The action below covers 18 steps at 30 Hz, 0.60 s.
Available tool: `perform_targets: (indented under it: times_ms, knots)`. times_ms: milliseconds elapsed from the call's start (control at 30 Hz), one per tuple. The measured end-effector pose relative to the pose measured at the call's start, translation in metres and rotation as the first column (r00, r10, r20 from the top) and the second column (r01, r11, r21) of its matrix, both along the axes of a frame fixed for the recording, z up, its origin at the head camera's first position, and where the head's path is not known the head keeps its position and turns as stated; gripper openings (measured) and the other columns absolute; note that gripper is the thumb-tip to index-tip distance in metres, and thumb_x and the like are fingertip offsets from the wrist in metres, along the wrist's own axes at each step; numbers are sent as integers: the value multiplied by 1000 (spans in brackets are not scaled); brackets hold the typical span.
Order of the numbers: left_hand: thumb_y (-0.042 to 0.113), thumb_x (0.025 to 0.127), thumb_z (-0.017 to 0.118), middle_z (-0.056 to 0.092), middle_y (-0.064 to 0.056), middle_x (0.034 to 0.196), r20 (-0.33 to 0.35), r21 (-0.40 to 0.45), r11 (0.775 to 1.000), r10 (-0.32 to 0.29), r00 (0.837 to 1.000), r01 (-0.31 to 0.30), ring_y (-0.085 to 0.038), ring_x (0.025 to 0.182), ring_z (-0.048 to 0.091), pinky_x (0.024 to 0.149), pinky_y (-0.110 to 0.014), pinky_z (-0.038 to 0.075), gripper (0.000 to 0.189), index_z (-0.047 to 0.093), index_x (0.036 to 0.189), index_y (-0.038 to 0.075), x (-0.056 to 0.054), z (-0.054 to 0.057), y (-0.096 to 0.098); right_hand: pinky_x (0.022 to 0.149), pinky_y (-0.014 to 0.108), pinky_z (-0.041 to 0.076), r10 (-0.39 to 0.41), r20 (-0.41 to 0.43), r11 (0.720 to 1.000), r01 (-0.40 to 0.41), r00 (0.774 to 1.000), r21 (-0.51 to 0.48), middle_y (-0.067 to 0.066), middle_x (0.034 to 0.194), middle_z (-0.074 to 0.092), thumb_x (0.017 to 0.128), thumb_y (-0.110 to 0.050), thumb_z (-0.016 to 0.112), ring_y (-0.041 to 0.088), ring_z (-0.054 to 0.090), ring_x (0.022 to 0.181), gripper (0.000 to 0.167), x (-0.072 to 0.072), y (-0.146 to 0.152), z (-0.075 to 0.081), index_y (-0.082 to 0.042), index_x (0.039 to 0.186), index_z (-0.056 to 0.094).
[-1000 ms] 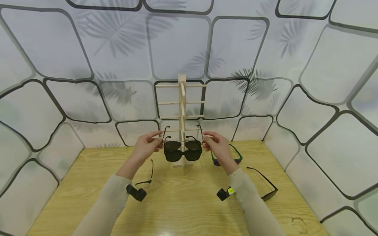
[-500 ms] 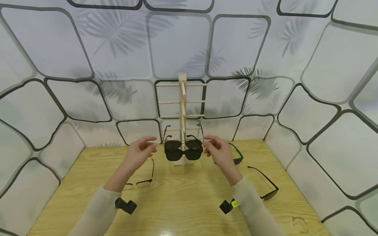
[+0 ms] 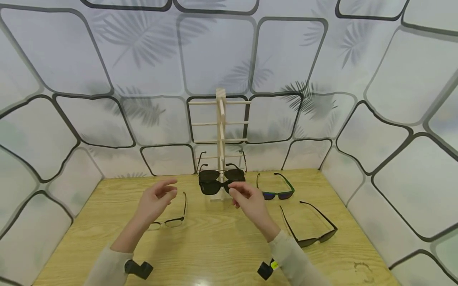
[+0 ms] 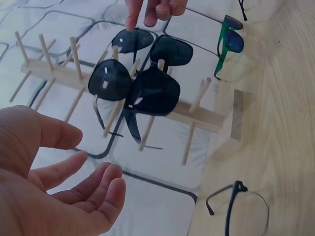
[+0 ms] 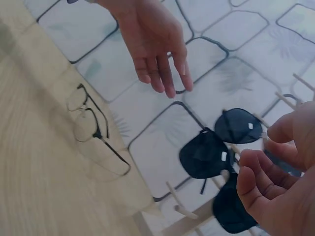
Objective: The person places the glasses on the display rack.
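Note:
A pair of dark sunglasses with thin metal temples point(image 3: 208, 175) hangs on the wooden display rack point(image 3: 220, 119). Just below it on the rack sits a pair of black thick-framed sunglasses point(image 3: 210, 188). My right hand point(image 3: 250, 200) is in front of the lower pair, covering part of one lens in the head view; its fingers are loosely bent with nothing between them. To the left, my left hand point(image 3: 154, 202) holds nothing, its fingers relaxed and spread in the left wrist view point(image 4: 74, 182). Half-rimmed clear eyeglasses point(image 3: 175, 220) lie on the table beside it, partly hidden by that hand.
Green-framed sunglasses point(image 3: 285, 195) rest on the table right of the rack. Nearer on the right lie dark sunglasses point(image 3: 327, 236) with temples unfolded. Upper pegs point(image 3: 237, 103) stick out sideways from the rack. A patterned backdrop point(image 3: 286, 55) surrounds the wooden table point(image 3: 214, 246).
Both hands have let go of the upper sunglasses. The left hand has drawn back left and down; the right hand has moved down and inward, in front of the lower pair.

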State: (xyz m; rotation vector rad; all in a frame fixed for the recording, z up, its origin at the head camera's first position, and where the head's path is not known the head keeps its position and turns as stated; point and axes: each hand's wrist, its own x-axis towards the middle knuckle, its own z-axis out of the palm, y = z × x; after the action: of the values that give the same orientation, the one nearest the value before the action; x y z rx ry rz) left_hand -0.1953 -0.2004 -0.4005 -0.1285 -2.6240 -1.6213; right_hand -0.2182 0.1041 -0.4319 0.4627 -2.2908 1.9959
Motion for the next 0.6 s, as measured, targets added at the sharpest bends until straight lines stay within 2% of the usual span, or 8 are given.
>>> perform_targets:
  times_ms: [233, 333, 467, 600]
  knots:
    - [22, 109, 61, 65, -22, 140, 40, 18, 999, 48, 998, -49, 8, 101, 64, 89, -23, 59, 46, 54, 153, 9, 8, -18, -23, 67, 36, 62, 68, 14, 996, -69, 998, 48, 12, 93, 72, 105, -14, 67, 17, 70, 72, 19, 8, -26, -18, -6, 120, 75]
    - [24, 109, 61, 64, -24, 142, 53, 5, 997, 71, 996, -71, 14, 97, 62, 85, -17, 56, 48, 53, 154, 8, 11, -25, -34, 67, 36, 62, 100, 18, 993, -101, 995, 65, 16, 96, 73, 104, -14, 68, 21, 72, 74, 20, 9, -37, -25, -7, 121, 76]
    - [25, 110, 59, 61, -27, 146, 62, -32, 994, 110, 992, -108, 17, 94, 59, 82, -16, 55, 50, 51, 156, 6, 13, -32, -49, 70, 40, 63, 147, 46, 986, -150, 988, 73, 25, 102, 72, 105, -15, 67, 19, 72, 76, 24, 10, -51, -33, -5, 126, 73]
    - [26, 110, 58, 60, -29, 146, 64, -72, 986, 157, 986, -152, 20, 90, 56, 80, -16, 55, 51, 50, 155, 4, 14, -36, -63, 68, 33, 62, 164, 80, 983, -170, 983, 74, 24, 105, 73, 104, -16, 67, 15, 72, 77, 26, 9, -63, -42, -4, 127, 73]
